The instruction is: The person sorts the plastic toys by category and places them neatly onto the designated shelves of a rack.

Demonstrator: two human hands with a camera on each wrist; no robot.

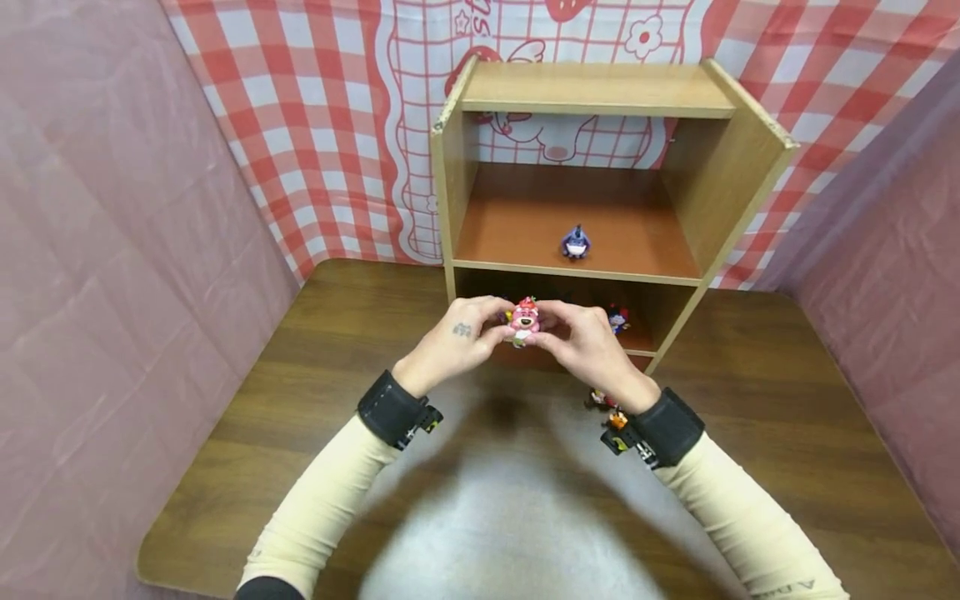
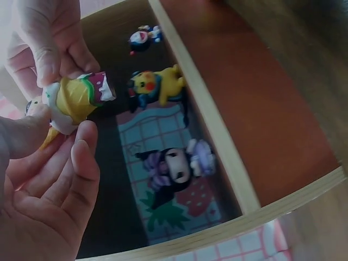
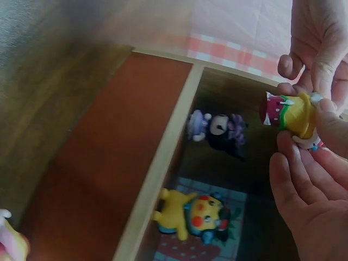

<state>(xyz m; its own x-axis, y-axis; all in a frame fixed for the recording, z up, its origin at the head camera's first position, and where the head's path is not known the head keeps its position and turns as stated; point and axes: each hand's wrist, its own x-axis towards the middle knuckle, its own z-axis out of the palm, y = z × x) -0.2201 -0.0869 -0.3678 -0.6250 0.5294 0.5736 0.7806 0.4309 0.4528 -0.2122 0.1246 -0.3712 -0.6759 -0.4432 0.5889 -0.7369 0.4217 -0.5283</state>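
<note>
Both hands hold a small figurine (image 1: 524, 320) in front of the lower shelf. From the head view it has a pink bear-like face, a red hat and white and green at its base. The wrist views show a yellow body with white, green trim and a dotted maroon end. My left hand (image 1: 463, 335) pinches its left side between thumb and fingers; my right hand (image 1: 592, 342) pinches the right side. Behind it on the lower shelf are a yellow figurine (image 2: 157, 87), a black-and-purple figurine (image 2: 176, 166) and a small red-and-blue figurine (image 1: 618, 318).
A wooden shelf unit (image 1: 716, 287) stands on the brown table (image 1: 300, 467). A blue donkey figurine (image 1: 576, 242) sits on its upper shelf. Near my right wrist, on the table, are a red-and-white figurine (image 1: 600, 399) and an orange one (image 1: 618, 418). Checked cloth (image 1: 315, 125) hangs behind.
</note>
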